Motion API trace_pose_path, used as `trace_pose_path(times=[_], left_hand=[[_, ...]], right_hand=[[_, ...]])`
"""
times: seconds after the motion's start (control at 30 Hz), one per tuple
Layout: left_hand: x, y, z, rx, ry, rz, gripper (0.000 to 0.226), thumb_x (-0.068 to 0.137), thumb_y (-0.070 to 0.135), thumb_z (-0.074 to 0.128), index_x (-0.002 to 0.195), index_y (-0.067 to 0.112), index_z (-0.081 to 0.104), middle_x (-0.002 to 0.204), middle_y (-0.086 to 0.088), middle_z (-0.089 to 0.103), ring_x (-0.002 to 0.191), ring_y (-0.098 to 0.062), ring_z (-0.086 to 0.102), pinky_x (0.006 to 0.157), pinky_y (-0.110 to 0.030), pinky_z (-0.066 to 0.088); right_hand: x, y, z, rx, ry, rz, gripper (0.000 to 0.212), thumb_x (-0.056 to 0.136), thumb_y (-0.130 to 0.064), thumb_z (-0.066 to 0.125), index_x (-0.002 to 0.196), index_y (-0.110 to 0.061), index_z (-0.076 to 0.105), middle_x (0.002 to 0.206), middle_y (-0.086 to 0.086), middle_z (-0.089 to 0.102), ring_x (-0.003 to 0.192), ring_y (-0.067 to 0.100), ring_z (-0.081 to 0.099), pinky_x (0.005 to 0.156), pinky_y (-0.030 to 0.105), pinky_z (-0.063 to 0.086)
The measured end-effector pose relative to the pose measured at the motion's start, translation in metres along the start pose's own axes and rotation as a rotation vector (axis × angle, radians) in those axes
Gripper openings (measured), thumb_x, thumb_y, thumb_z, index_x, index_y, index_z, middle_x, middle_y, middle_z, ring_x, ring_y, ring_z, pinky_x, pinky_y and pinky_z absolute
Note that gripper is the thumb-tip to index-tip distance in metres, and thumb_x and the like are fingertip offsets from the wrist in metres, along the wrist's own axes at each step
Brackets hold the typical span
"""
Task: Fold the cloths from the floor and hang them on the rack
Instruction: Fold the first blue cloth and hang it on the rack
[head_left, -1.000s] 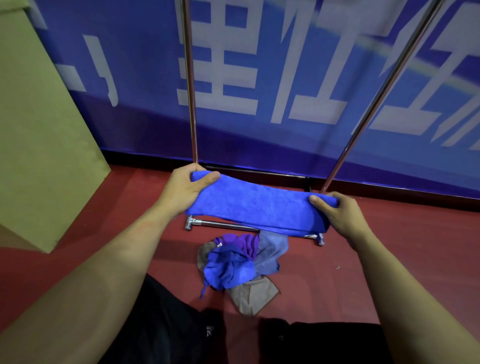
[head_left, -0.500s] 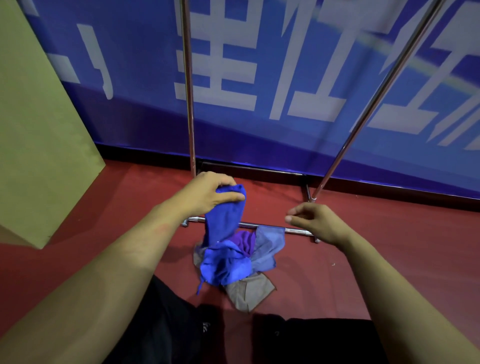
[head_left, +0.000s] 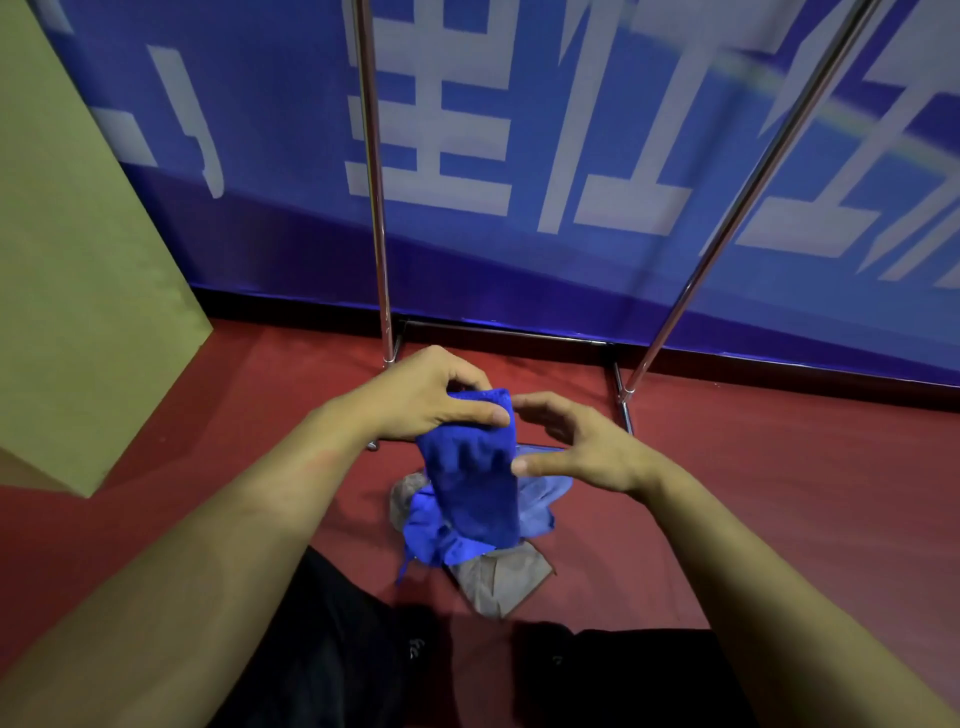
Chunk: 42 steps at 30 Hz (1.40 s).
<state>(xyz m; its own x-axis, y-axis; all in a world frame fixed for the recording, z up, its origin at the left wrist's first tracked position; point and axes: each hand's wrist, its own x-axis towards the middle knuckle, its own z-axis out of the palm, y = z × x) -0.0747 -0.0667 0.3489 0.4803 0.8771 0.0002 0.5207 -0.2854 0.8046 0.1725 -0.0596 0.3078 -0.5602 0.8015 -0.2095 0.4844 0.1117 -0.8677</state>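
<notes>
A heap of cloths (head_left: 470, 540) lies on the red floor (head_left: 753, 499) at lower centre, just before the rack (head_left: 375, 208), whose two chrome uprights rise against a blue banner (head_left: 571, 156); a tan board (head_left: 78, 260) fills the left. At centre the folded blue cloth (head_left: 475, 473) hangs above the heap, long axis near vertical, top tilted slightly left. The left hand (head_left: 421, 397) pinches its top edge, while the right hand (head_left: 582, 447), fingers spread and loose, touches its right side with the thumb.

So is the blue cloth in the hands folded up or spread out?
Folded. The blue cloth hangs as a narrow doubled strip, its top pinched by the left hand; the right hand touches its side.
</notes>
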Motion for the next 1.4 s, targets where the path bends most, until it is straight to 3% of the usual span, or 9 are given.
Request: trace_pose_path(times=[0.13,0.27,0.47,0.67,0.9,1.1,1.17,1.27,1.4], left_hand=[[-0.002,0.008,-0.004,-0.17,0.058,0.013,0.013,0.086,0.019,0.076,0.078,0.009,0.074,0.055,0.013,0.057,0.05,0.007,0.045,0.051,-0.013,0.038],[-0.002,-0.003,-0.014,-0.238,0.202,0.012,0.019,0.086,0.024,0.073,0.068,0.027,0.071,0.059,0.016,0.057,0.061,0.004,0.045,0.059,-0.016,0.038],[-0.008,-0.03,-0.029,-0.499,0.378,-0.175,0.024,0.08,0.041,0.072,0.074,0.018,0.076,0.073,-0.001,0.064,0.067,-0.01,0.054,0.062,-0.026,0.042],[-0.009,-0.063,-0.03,-0.502,0.394,-0.337,0.04,0.087,0.04,0.072,0.082,0.0,0.071,0.074,-0.003,0.063,0.071,-0.012,0.055,0.068,-0.029,0.041],[-0.004,-0.069,-0.015,-0.295,0.222,-0.375,0.045,0.084,0.052,0.072,0.086,0.007,0.075,0.077,0.0,0.066,0.073,-0.008,0.053,0.074,-0.03,0.044],[0.001,-0.055,0.004,-0.267,0.003,-0.377,0.028,0.087,0.041,0.072,0.085,0.012,0.076,0.075,0.003,0.067,0.071,-0.008,0.053,0.067,-0.026,0.042],[-0.001,-0.051,0.009,-0.261,-0.112,-0.385,0.008,0.076,0.02,0.064,0.074,0.014,0.069,0.075,-0.005,0.057,0.073,-0.016,0.046,0.065,-0.031,0.038],[-0.004,-0.054,0.018,-0.231,-0.22,-0.491,0.022,0.057,0.005,0.053,0.077,0.01,0.061,0.068,-0.004,0.054,0.063,-0.013,0.048,0.059,-0.028,0.043],[0.002,-0.07,0.027,-0.077,-0.255,-0.665,0.033,0.08,-0.006,0.056,0.06,0.017,0.043,0.042,0.009,0.051,0.045,-0.006,0.045,0.042,-0.013,0.034]], right_hand=[[-0.004,-0.006,0.01,0.056,-0.143,0.039,0.054,0.079,-0.017,0.086,0.128,-0.016,0.064,0.129,-0.006,0.069,0.123,0.007,0.061,0.105,0.021,0.045],[-0.004,-0.007,0.023,0.19,-0.272,0.091,0.041,0.085,-0.003,0.078,0.124,-0.005,0.067,0.124,0.01,0.072,0.115,0.02,0.068,0.103,0.038,0.053],[-0.002,-0.02,0.026,0.274,-0.237,0.096,0.036,0.089,0.002,0.071,0.124,-0.001,0.063,0.11,0.017,0.074,0.096,0.019,0.071,0.093,0.038,0.059],[-0.01,-0.045,0.023,0.325,-0.178,-0.013,0.078,0.091,0.002,0.069,0.152,-0.03,0.032,0.087,0.011,0.075,0.089,0.024,0.067,0.09,0.043,0.056],[-0.025,-0.069,0.024,0.088,-0.018,-0.197,0.031,0.089,-0.015,0.076,0.119,-0.024,0.073,0.116,0.007,0.071,0.109,0.011,0.066,0.099,0.024,0.049],[-0.025,-0.075,0.025,0.12,0.149,-0.331,0.026,0.086,-0.013,0.077,0.109,-0.026,0.075,0.113,-0.007,0.076,0.14,0.001,0.044,0.109,0.023,0.043],[-0.025,-0.077,0.026,0.22,0.204,-0.32,0.024,0.084,-0.016,0.077,0.106,-0.025,0.075,0.11,-0.009,0.077,0.132,0.004,0.055,0.107,0.028,0.046],[-0.026,-0.078,0.026,0.416,0.294,-0.239,0.02,0.079,-0.024,0.076,0.098,-0.029,0.079,0.103,0.007,0.079,0.096,0.017,0.068,0.088,0.042,0.052],[-0.026,-0.076,0.023,0.494,0.363,-0.218,0.023,0.084,-0.012,0.073,0.105,-0.02,0.075,0.091,0.004,0.08,0.084,0.009,0.068,0.078,0.024,0.056]])
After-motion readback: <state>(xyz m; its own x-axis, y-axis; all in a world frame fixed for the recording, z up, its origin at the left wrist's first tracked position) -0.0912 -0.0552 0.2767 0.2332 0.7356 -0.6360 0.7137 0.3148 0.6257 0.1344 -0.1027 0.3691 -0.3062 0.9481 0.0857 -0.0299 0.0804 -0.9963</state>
